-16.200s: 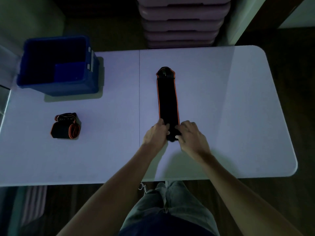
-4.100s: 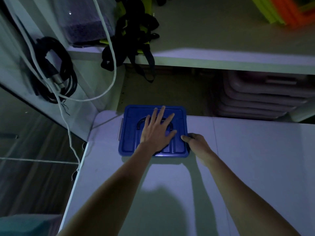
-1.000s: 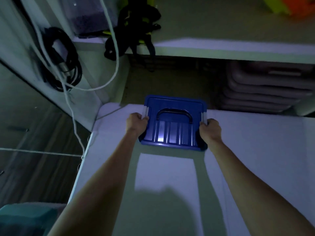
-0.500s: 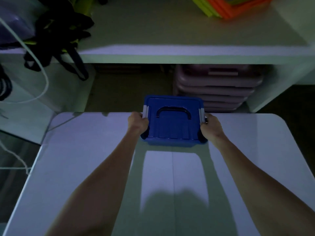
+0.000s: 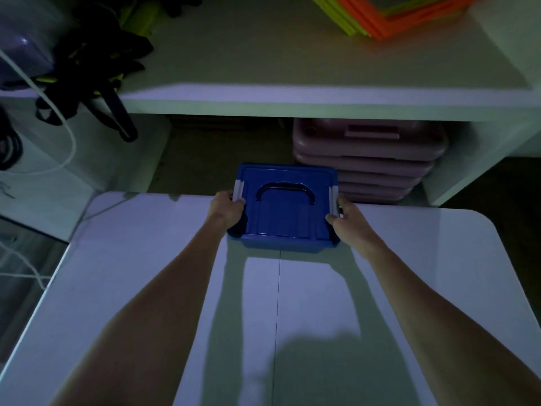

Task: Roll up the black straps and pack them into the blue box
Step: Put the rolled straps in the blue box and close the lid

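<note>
Both bare forearms stretch forward from the bottom corners of the view, converging toward the middle. The left hand [image 5: 227, 210] clamps the left side of the blue box [image 5: 285, 212], thumb on top. The right hand [image 5: 347, 219] clamps the right side, fingers curled over the edge. The 2 hands sit level, wrists straight.

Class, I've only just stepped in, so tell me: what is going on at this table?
A person grips a closed blue box with both hands, the left hand on its left side and the right hand on its right, by the grey latches. The box sits at the far edge of the white table, its lid on and handle folded flat. No black straps show on the table.
</note>
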### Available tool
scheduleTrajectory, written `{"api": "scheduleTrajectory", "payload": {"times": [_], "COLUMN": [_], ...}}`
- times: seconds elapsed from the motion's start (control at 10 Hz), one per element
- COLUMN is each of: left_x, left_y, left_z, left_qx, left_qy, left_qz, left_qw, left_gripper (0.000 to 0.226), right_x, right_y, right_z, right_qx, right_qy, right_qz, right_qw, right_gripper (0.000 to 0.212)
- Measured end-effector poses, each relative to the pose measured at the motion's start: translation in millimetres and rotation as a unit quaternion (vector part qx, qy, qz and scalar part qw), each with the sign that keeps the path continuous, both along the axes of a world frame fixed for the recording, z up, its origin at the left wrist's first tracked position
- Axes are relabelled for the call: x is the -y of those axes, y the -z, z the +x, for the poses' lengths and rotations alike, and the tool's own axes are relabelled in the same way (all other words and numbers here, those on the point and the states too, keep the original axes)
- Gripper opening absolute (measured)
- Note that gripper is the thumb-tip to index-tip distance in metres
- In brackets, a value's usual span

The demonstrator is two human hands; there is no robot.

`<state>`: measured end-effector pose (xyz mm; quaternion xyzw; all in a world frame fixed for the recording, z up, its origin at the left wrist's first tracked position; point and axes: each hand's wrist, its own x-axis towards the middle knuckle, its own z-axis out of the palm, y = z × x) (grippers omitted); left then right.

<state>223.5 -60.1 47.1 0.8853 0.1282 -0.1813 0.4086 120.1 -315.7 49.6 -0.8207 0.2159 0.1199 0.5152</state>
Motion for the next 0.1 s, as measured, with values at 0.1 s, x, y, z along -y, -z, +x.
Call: {"api": "scheduleTrajectory", "payload": {"times": [0.1], "left_x": [6.9], "left_y": [-7.5], "left_z": [3.0], "left_qx": [0.03], "left_qy": [0.017], "left_qz": [0.045], "left_qw": [0.998], "left_gripper": [0.051], "right_x": [-1.4], "right_y": [-11.9], "right_z": [0.6], "right_qx": [0.058], "right_qy": [0.018], "right_qz": [-0.064], "right_qw": [0.996], "right_gripper": [0.053]}}
